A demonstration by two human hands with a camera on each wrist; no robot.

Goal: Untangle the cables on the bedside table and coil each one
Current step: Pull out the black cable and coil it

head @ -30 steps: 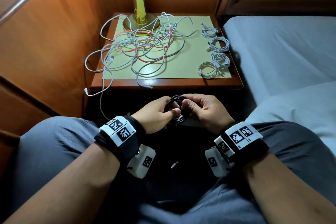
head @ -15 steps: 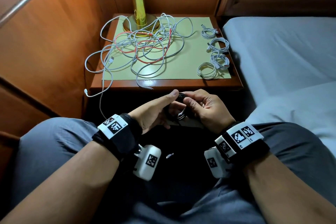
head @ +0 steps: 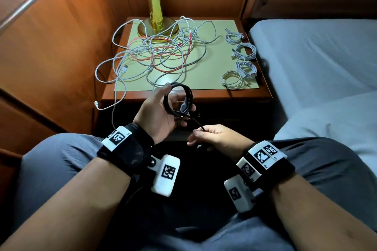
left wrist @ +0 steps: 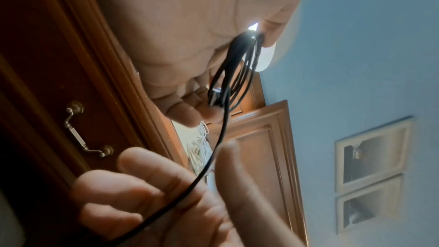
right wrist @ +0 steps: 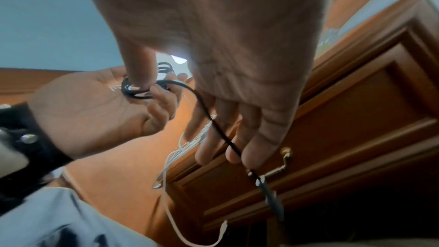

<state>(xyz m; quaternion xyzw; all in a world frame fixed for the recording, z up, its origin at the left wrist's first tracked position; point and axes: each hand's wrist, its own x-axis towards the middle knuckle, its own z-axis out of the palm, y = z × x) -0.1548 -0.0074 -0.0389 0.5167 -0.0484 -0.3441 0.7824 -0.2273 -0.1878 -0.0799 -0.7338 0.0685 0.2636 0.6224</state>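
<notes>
My left hand [head: 163, 112] holds a black cable [head: 179, 100] wound into a coil, thumb on top and fingers curled under the loops [left wrist: 232, 67]. Its loose end runs down to my right hand [head: 212, 136], which pinches the strand [right wrist: 228, 142] near the plug [right wrist: 270, 192]. Both hands hover in front of the bedside table [head: 183, 96]. A tangle of white and red cables [head: 159, 55] lies on the table's left half. Several white coiled cables [head: 242, 57] sit along the right edge.
A brass lamp base [head: 157, 26] stands at the table's back, cables looped around it. White cable ends [head: 106, 106] hang over the table's left front corner. A bed [head: 316, 57] borders the right side, wooden panelling the left. A drawer handle [left wrist: 85, 131] is below the tabletop.
My hands have parted: the left lifted the black coil up towards the table edge, while the right drew back and down along the loose end.
</notes>
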